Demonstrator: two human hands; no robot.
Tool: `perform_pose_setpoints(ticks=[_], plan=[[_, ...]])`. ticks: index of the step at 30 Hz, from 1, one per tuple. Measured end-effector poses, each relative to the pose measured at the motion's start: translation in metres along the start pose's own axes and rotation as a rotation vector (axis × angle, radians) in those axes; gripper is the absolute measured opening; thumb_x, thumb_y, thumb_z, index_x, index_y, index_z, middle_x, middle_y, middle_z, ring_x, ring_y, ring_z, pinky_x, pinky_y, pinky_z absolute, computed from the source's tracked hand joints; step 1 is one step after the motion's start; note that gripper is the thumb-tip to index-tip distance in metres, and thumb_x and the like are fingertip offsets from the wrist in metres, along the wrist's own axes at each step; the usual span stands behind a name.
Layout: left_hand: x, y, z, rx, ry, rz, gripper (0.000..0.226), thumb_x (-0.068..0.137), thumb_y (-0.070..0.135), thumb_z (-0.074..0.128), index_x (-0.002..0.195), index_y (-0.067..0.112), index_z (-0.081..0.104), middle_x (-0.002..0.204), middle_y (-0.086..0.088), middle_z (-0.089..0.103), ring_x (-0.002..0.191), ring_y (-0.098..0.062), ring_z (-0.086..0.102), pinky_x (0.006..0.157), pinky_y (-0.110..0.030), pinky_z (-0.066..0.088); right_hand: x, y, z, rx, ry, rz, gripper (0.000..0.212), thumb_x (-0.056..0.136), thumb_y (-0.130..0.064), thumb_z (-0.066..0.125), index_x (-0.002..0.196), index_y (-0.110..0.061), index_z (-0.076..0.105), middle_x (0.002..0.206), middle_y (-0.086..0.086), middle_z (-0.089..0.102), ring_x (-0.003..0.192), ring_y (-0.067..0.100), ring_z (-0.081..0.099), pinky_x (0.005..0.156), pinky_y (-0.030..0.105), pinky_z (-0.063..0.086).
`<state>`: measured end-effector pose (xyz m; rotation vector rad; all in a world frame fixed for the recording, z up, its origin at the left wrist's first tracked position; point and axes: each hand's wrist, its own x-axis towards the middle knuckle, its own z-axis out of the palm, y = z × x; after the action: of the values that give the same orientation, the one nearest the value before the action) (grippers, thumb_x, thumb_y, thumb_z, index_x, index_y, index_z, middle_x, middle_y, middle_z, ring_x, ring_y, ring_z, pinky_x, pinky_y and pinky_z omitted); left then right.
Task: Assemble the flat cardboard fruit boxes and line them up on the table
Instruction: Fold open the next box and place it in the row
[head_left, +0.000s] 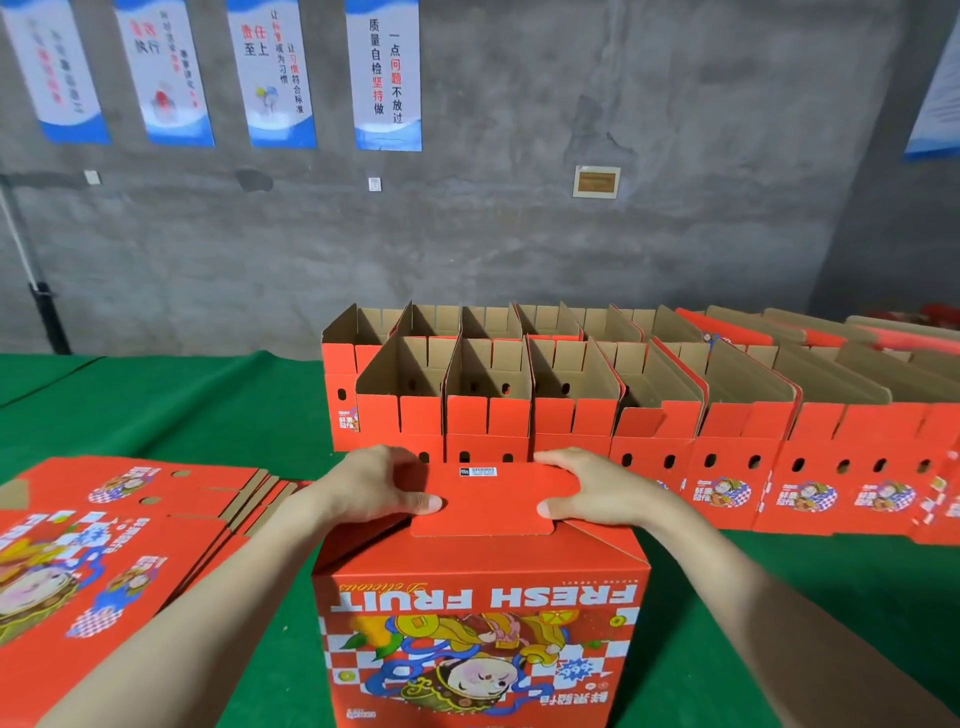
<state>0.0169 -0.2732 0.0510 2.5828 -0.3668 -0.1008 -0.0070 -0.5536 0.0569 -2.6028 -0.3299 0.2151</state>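
Head view. I log one box (483, 649) standing at the near edge of the table (182, 410), about centre, with its printed face turned toward me and the print upside down. Its uppermost flap (488, 501) lies folded across the top and carries a small white label near its far edge.

The left hand (371, 488) grasps the flap's left end, with the thumb flat on top and the fingers curled over the far edge. The right hand (597, 493) grasps the right end in the same way. I cannot see the fingertips beyond the edge.

A stack of flats (104, 551) lies at the near left corner, fanned out, just beside the left forearm.

Two rows of open boxes (571, 415) run along the far side from the middle to the right edge. The boxes touch side to side and their top flaps stand up. The front row sits just beyond the held box, and the boxes toward the right edge lean.

Posters (384, 78) hang on the grey wall behind.
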Motion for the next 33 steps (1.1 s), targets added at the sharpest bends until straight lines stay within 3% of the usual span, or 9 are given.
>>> perform_pose_setpoints(ticks=[4, 12, 26, 30, 33], plan=[[0.004, 0.001, 0.002, 0.104, 0.040, -0.038, 0.060, 0.063, 0.058, 0.079, 0.110, 0.027, 0.057, 0.099, 0.008, 0.062, 0.092, -0.013, 0.058, 0.080, -0.024, 0.046, 0.008, -0.005, 0.002, -0.116, -0.006, 0.051, 0.074, 0.082, -0.037, 0.070, 0.146, -0.028, 0.032, 0.141, 0.000, 0.038, 0.130, 0.020, 0.035, 0.106, 0.037, 0.035], [0.008, 0.006, 0.004, 0.189, 0.066, -0.043, 0.063, 0.060, 0.060, 0.079, 0.109, 0.026, 0.059, 0.098, 0.007, 0.061, 0.090, -0.015, 0.057, 0.074, -0.024, 0.043, 0.008, -0.001, 0.012, -0.050, 0.128, 0.007, 0.056, 0.088, -0.026, 0.066, 0.139, -0.026, 0.042, 0.131, 0.001, 0.046, 0.126, 0.020, 0.039, 0.106, 0.036, 0.036], [0.007, 0.008, 0.010, 0.271, 0.091, -0.097, 0.066, 0.059, 0.059, 0.080, 0.109, 0.024, 0.055, 0.105, 0.002, 0.062, 0.099, -0.022, 0.055, 0.089, -0.037, 0.048, 0.008, -0.005, 0.021, -0.141, 0.203, 0.029, 0.054, 0.086, -0.031, 0.068, 0.133, -0.026, 0.042, 0.129, 0.000, 0.047, 0.125, 0.019, 0.038, 0.102, 0.038, 0.039], [0.003, 0.005, 0.002, 0.095, 0.037, -0.080, 0.061, 0.063, 0.050, 0.082, 0.113, 0.024, 0.059, 0.106, 0.004, 0.062, 0.100, -0.018, 0.058, 0.088, -0.029, 0.046, 0.006, 0.000, 0.016, -0.053, 0.184, 0.004, 0.056, 0.086, -0.031, 0.067, 0.137, -0.025, 0.043, 0.133, 0.000, 0.046, 0.127, 0.019, 0.040, 0.104, 0.034, 0.036], [-0.002, -0.006, -0.008, -0.473, 0.113, -0.088, 0.055, 0.069, 0.029, 0.083, 0.119, 0.021, 0.062, 0.118, -0.006, 0.061, 0.107, -0.023, 0.060, 0.093, -0.031, 0.047, 0.001, 0.005, 0.014, 0.114, 0.194, 0.007, 0.054, 0.085, -0.026, 0.071, 0.135, -0.024, 0.051, 0.134, -0.001, 0.048, 0.124, 0.015, 0.045, 0.099, 0.027, 0.035]])
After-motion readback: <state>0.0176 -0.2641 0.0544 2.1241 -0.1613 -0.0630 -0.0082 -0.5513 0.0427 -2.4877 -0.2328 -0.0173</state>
